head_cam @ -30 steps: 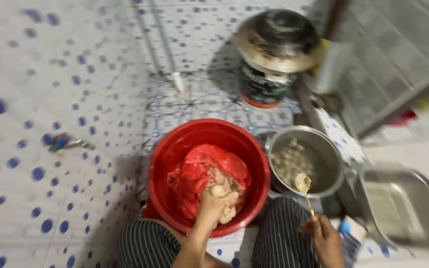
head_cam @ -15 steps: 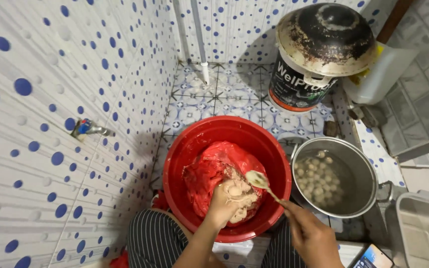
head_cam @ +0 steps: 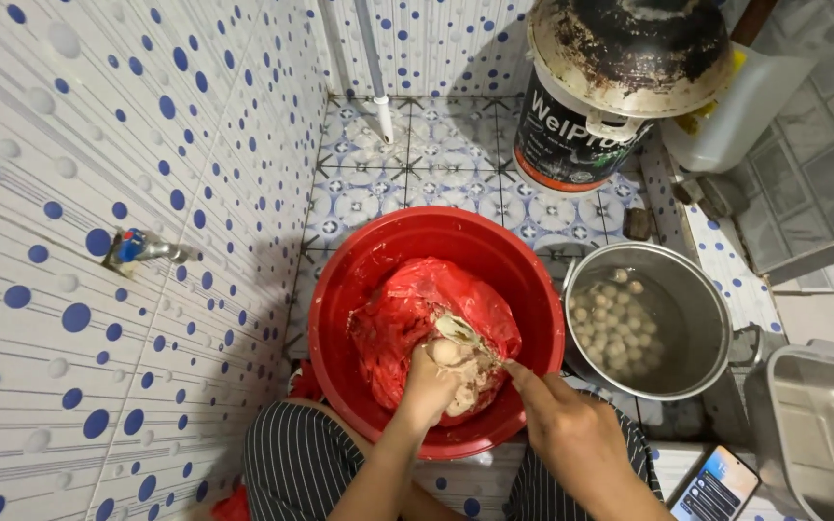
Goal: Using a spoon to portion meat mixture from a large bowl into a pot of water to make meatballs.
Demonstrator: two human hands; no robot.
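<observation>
Centrally, red basin [head_cam: 359, 289] on the tiled floor, lined with red plastic bag [head_cam: 407, 318] holding pale paste [head_cam: 465, 371]. Left hand [head_cam: 429, 386] squeezes a paste ball; right hand [head_cam: 562, 425] pinches a spoon, mostly hidden. Steel pot [head_cam: 697, 309] of balls stands just beside the basin.

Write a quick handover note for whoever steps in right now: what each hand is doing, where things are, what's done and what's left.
Left hand: closed on a lump of paste, a ball squeezed out at the top.
Right hand: holds a spoon at that ball.
Paste lies in a red bag inside the red basin. Steel pot to the right holds water.
Done: many balls float in the pot.
Left: plenty of paste in the bag to shape and drop in.
</observation>
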